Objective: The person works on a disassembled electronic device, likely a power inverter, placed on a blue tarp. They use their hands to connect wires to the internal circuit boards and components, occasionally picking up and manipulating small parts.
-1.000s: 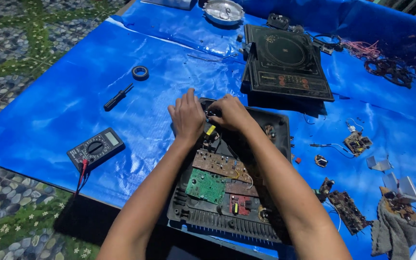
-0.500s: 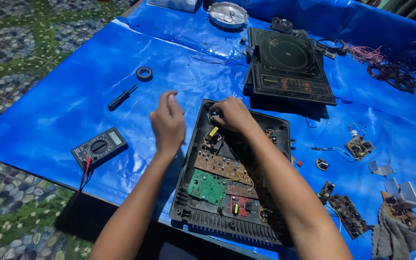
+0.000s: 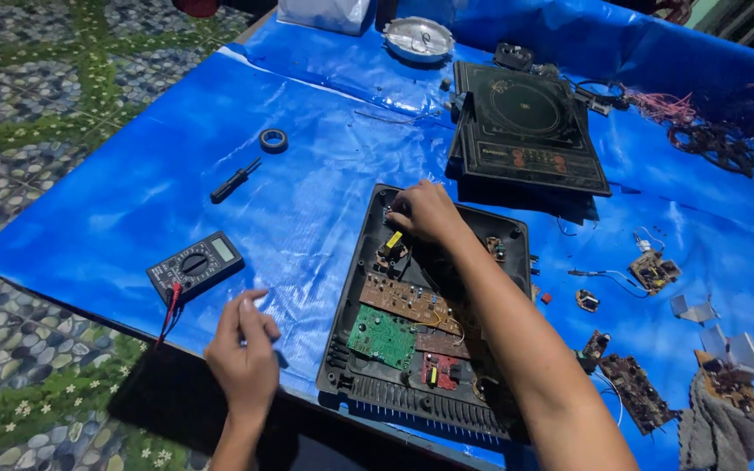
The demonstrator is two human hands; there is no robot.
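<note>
Cooker base (image 3: 429, 323), a black open tray with its boards bare, lies on the blue-sheeted surface (image 3: 133, 183) at the near edge, just in front of the person. A brown board (image 3: 407, 301) and a green board (image 3: 383, 336) sit in its middle; a vented grille runs along its near side.

The right hand (image 3: 425, 212) rests inside the far left corner of the base, fingers curled down on something small there; what they pinch, if anything, I cannot tell. The left hand (image 3: 242, 358) hovers off the base at the near edge of the surface, fingers loosely bent and holding nothing, close to the meter (image 3: 195, 266) and its red lead.

The base looks like stiff plastic, light to middling in weight, and likely flexes little. Its boards and thin wires seem fragile, so the safe hold is probably the outer rim or the grille side, not the parts within.

Farther off lie a screwdriver (image 3: 235, 181), a tape roll (image 3: 273, 139) and the cooker top (image 3: 525, 126); loose boards are scattered at the right.
</note>
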